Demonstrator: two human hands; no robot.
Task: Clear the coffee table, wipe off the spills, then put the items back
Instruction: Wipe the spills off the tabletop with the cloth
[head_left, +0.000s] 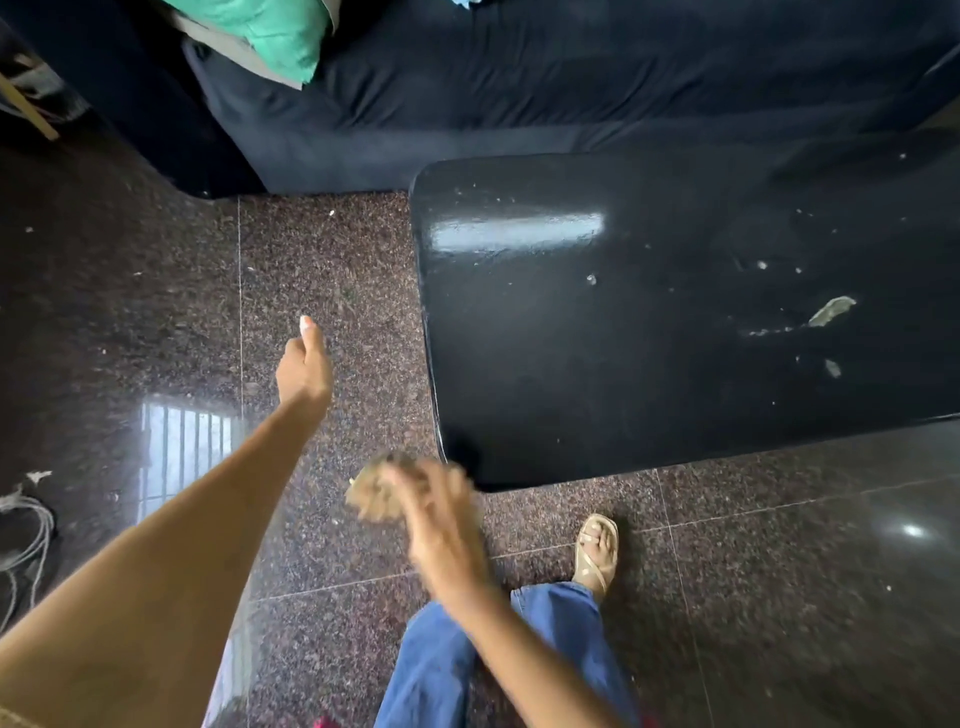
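Right hand (431, 512), blurred, bunched around a tan crumpled rag (376, 491) just off the near corner of the black worktop (597, 364). Soft, light, easily squashed; best gripped in a wad. Left hand (306, 366) out over the floor (156, 312), fingers curled, seemingly empty. Farther on, crumbs and a pale spill (831, 310) on the glossy top; dark sofa (519, 104) beyond.

No readable text, label, brand, number or sign anywhere in view. None on glossy black table (675, 338), none on speckled floor (322, 270), none on dark sofa (519, 93). Blurred wad in right hand (441, 525) shows no legible print either.
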